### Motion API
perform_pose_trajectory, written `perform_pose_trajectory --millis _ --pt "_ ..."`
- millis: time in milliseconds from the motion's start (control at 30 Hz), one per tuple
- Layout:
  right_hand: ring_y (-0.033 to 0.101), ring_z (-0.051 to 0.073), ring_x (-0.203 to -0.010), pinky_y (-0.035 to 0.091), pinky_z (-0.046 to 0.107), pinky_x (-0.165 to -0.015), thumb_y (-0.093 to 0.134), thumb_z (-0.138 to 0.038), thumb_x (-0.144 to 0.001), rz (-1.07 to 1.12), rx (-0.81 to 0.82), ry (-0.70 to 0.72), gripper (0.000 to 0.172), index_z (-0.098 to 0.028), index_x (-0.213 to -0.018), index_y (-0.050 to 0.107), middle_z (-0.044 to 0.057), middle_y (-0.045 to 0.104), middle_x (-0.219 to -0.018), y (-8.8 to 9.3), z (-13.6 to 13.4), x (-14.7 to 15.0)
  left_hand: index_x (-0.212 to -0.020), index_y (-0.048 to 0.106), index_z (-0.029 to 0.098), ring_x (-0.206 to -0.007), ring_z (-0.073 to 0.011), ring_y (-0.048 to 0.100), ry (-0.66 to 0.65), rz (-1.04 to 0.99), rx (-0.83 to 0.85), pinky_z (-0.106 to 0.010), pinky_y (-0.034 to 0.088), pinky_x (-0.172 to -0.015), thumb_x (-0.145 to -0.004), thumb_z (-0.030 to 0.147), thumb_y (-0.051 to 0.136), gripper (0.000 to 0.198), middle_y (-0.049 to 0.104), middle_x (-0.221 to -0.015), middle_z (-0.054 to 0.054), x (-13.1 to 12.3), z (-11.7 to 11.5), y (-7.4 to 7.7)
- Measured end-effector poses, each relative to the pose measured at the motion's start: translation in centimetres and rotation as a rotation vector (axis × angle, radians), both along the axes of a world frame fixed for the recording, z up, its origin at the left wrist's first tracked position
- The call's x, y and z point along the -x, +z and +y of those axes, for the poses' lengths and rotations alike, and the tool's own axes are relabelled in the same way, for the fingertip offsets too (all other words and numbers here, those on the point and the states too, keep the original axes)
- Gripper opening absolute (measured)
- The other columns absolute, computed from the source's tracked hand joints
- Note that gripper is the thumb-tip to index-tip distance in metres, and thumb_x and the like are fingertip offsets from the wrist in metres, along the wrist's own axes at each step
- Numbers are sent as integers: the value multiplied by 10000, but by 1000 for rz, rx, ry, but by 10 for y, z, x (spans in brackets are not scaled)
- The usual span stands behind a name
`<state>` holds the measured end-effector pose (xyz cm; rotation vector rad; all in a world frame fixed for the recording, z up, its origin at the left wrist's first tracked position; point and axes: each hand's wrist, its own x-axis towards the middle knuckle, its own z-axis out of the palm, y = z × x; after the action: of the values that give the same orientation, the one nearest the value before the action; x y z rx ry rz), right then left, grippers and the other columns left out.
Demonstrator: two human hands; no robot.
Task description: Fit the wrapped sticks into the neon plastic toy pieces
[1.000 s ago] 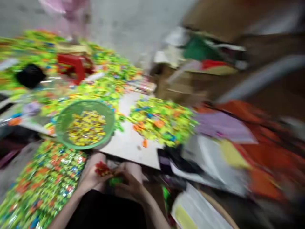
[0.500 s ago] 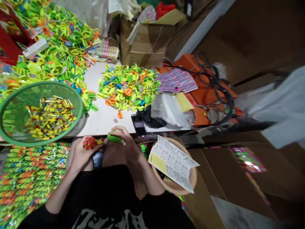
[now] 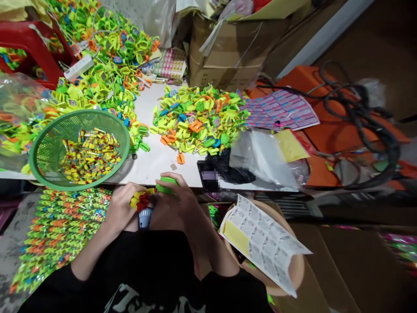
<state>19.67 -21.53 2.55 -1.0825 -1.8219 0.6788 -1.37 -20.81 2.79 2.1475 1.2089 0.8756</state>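
My left hand (image 3: 123, 205) is closed around a bunch of small yellow tubes with red ends (image 3: 140, 201). One tube at the top of the bunch points right, its tip close to or touching a bright green plastic piece (image 3: 167, 185). That piece sits in the fingers of my right hand (image 3: 181, 191), over my lap near the table's front edge. More tubes like these lie in a green mesh basket (image 3: 39, 171) to the left. Beyond my hands, a heap of yellow, green, orange and blue plastic pieces (image 3: 202, 117) covers part of the white table (image 3: 143, 167).
Right of the heap lie a phone (image 3: 206, 176), a black plastic bag (image 3: 233, 167) and clear bags (image 3: 260, 154). A printed sheet (image 3: 263, 243) rests across a round tub (image 3: 298, 271) at my right. Cables (image 3: 365, 126) coil over orange material. A cardboard box (image 3: 228, 52) stands behind.
The view has shifted, so the table things sit further right. My left hand has turned the bunch, its red ends facing lower right, and the hands are nearer each other.
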Motion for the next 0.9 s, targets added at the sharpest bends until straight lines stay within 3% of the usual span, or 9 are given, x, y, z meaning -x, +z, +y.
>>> perform_pose_trajectory --millis 133,400,733,900 --pt "526 179 -1173 459 361 -1011 551 -200 -900 -89 -78 -37 293 -236 -1191 559 86 539 -1212 3 -2 4 -1032 607 190 -886 -188 606 -13 143 -93 -273 458 -753 -876 231 533 176 638 -945 -53 2 0 -4" --pt "550 219 -1065 504 381 -916 564 -196 -889 -288 -288 -71 289 -211 -1176 534 102 582 -1114 -3 1 9 -1009 580 170 -864 -203 589 -37 244 -190 -298 445 -742 -907 227 438 183 621 -923 -59 0 0 3" --pt "587 199 -946 525 356 -830 580 -238 -892 -255 -307 -61 235 -231 -1124 540 73 624 -1009 -13 3 6 -1011 582 165 -858 -212 591 -66 250 -189 -306 445 -736 -924 264 399 226 626 -926 -72 2 0 3" --pt "594 186 -923 522 349 -821 549 -217 -897 -244 -303 8 172 -224 -1068 567 58 646 -979 -14 3 4 -1010 578 173 -848 -205 589 -100 239 -173 -299 449 -734 -919 272 403 220 619 -910 -65 2 0 6"
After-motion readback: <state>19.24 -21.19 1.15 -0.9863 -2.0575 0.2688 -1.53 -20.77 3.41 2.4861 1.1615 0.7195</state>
